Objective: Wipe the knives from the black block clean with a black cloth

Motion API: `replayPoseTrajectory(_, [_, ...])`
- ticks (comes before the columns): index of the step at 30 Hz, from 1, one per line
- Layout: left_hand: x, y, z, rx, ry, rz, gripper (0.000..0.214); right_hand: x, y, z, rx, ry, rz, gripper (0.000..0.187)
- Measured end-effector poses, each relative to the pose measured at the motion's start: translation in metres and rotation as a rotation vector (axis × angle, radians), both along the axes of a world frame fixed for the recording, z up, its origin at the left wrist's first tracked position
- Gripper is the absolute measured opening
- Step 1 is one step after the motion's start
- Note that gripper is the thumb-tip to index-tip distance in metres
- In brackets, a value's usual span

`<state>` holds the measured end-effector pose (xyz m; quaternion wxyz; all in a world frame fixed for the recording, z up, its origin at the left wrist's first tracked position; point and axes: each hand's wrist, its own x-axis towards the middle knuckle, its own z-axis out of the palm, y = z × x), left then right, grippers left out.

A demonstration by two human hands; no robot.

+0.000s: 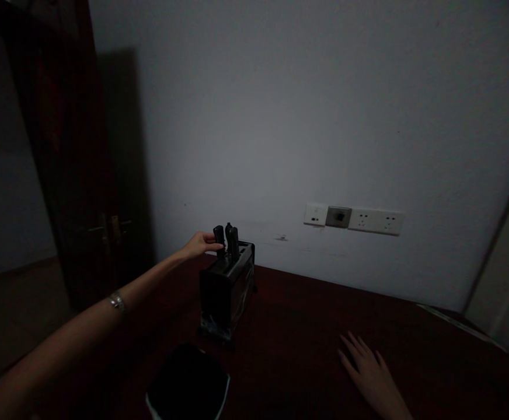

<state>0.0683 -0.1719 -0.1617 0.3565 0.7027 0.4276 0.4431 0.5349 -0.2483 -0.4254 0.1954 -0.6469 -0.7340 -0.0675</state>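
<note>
A dark knife block with shiny edges stands upright on the table. Several black handles stick up from slots in its top. The fingers of my left hand are closed around the leftmost knife handle; its lower end meets the block's top, and any blade is hidden. My right hand lies on the tabletop to the right, apart from the block, with fingers spread and holding nothing. In front of the block is a black object with a pale edge, too dark to make out.
The dark red table reaches back to a pale wall. Wall sockets and a dark switch plate sit above its back edge. At the left stands an open wooden door with a metal handle. A pale strip lies at the right.
</note>
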Motion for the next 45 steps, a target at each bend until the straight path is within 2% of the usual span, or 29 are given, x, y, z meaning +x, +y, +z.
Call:
replayPoseTrajectory(9, [0.001, -0.005, 0.028, 0.049, -0.028, 0.022, 0.027, 0.0, 0.001, 0.001, -0.072, -0.036, -0.027, 0.058])
replayPoseTrajectory(17, [-0.003, -0.005, 0.053, 0.11, -0.034, 0.06, 0.025, -0.001, 0.0, 0.001, -0.023, -0.003, -0.009, 0.054])
replayPoseTrajectory(25, [-0.008, -0.003, 0.08, 0.169, -0.046, 0.026, 0.028, -0.001, 0.001, -0.001, -0.02, -0.028, -0.035, 0.054])
replayPoseTrajectory(30, [-0.008, -0.005, 0.097, 0.212, -0.016, 0.044, 0.03, 0.002, 0.004, -0.004, -0.013, -0.048, 0.0, 0.053])
replayPoseTrajectory(41, [-0.006, -0.019, 0.14, 0.321, 0.048, 0.054, 0.035, -0.003, -0.001, 0.003, -0.041, -0.01, -0.034, 0.053])
replayPoseTrajectory(45, [-0.009, -0.027, 0.158, 0.355, 0.055, 0.061, 0.035, -0.002, 0.0, 0.002, -0.021, -0.017, 0.012, 0.05])
